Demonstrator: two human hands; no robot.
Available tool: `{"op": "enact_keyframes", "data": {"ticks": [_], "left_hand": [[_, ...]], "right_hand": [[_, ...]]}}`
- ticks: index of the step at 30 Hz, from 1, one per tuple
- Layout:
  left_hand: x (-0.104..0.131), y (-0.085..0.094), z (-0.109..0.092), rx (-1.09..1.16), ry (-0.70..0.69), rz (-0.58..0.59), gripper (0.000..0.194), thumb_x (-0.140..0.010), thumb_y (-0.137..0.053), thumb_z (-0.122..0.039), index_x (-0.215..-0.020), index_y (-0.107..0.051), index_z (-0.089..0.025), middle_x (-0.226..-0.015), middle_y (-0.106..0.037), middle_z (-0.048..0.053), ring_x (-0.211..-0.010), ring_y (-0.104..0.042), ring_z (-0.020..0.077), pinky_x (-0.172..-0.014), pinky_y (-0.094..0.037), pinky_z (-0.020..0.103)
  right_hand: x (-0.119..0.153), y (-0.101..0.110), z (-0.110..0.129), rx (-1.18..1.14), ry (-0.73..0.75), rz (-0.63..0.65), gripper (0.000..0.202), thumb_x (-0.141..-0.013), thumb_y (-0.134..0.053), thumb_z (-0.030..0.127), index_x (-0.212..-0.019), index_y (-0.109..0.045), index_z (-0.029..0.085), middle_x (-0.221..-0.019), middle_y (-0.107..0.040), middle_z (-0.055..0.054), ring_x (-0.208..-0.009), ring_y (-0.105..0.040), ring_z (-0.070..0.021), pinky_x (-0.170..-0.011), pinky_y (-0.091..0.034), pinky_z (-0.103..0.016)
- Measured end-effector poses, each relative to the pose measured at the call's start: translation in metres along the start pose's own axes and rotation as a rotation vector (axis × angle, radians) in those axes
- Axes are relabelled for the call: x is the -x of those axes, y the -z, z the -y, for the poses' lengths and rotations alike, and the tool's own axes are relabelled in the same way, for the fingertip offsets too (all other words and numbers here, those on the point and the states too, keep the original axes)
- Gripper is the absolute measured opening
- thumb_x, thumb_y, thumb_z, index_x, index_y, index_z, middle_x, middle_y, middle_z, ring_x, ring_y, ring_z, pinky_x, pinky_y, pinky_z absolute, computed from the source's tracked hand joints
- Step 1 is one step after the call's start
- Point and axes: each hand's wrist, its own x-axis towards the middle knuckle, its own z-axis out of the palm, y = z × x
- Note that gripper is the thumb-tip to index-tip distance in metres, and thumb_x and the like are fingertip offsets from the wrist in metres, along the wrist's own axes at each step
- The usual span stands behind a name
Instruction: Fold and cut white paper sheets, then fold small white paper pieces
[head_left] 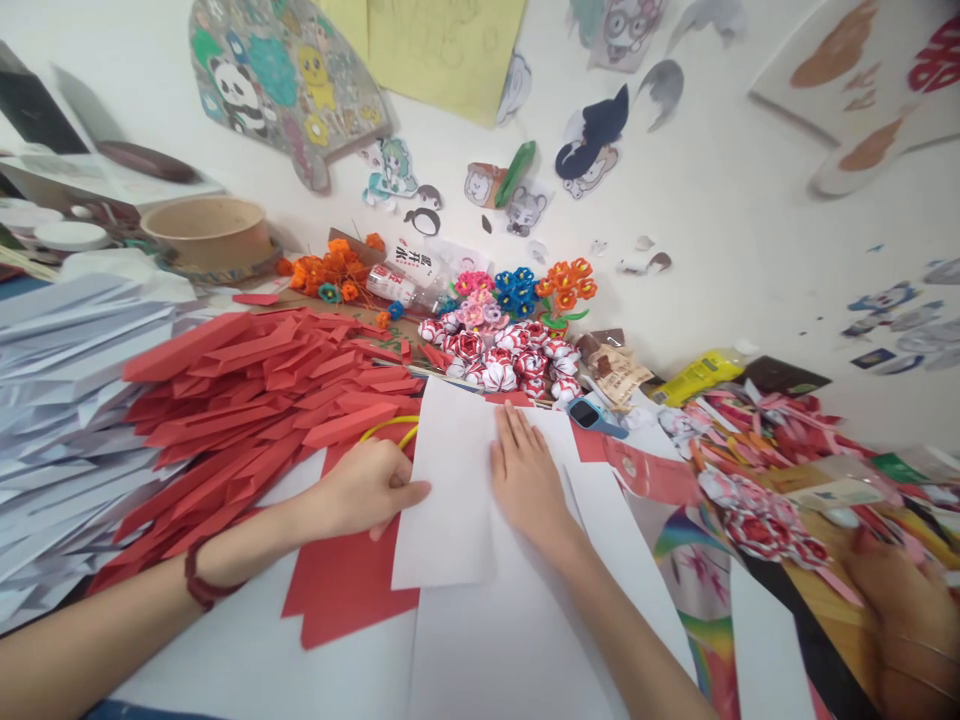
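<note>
A white paper sheet (450,490) lies before me, and its right side runs up to my right hand. At its left edge my left hand (367,485) is closed, thumb over the paper and fingers curled partly out of sight. My right hand (525,480) rests flat on the white paper, fingers stretched out. Beneath lie more white sheets (510,650) and red paper (337,590). A thin yellow loop (386,428) shows behind my left hand; the rest of it is hidden.
Folded red strips (270,380) and folded white strips (67,420) are heaped at left. Red-and-white paper flowers (517,355) stand at the back beside a blue watch (596,415). Another person's hand (900,590) is at far right, near more paper flowers (765,520).
</note>
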Motion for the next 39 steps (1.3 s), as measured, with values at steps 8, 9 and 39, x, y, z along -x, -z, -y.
{"op": "enact_keyframes", "data": {"ticks": [8, 9, 39], "left_hand": [[0.0, 0.0, 0.0, -0.032, -0.003, 0.022, 0.057, -0.089, -0.045, -0.043, -0.036, -0.045, -0.02, -0.038, -0.058, 0.0, -0.041, -0.051, 0.0105, -0.063, -0.045, 0.022], [0.0, 0.0, -0.001, -0.034, -0.003, 0.024, 0.057, -0.089, -0.045, -0.043, -0.036, -0.045, -0.02, -0.038, -0.058, -0.001, -0.041, -0.051, 0.0105, -0.063, -0.045, 0.022], [0.007, -0.002, -0.004, 0.014, -0.099, -0.005, 0.055, -0.091, -0.045, -0.041, -0.04, -0.048, -0.021, -0.045, -0.065, 0.0, -0.065, -0.066, 0.0151, -0.074, -0.047, 0.023]], "right_hand": [[0.0, 0.0, 0.001, 0.047, -0.008, 0.012, 0.055, -0.101, -0.026, 0.027, -0.152, -0.029, 0.009, -0.16, -0.025, -0.011, -0.148, -0.024, -0.0225, -0.12, -0.023, -0.044], [0.0, 0.0, 0.001, 0.055, -0.008, 0.011, 0.055, -0.101, -0.026, 0.027, -0.152, -0.028, 0.009, -0.16, -0.025, -0.011, -0.148, -0.024, -0.0222, -0.12, -0.023, -0.044], [0.002, 0.004, 0.002, -0.133, -0.026, -0.077, 0.052, -0.098, -0.034, 0.024, -0.147, -0.04, 0.007, -0.15, -0.044, -0.014, -0.14, -0.041, -0.0233, -0.116, -0.034, -0.041]]}}
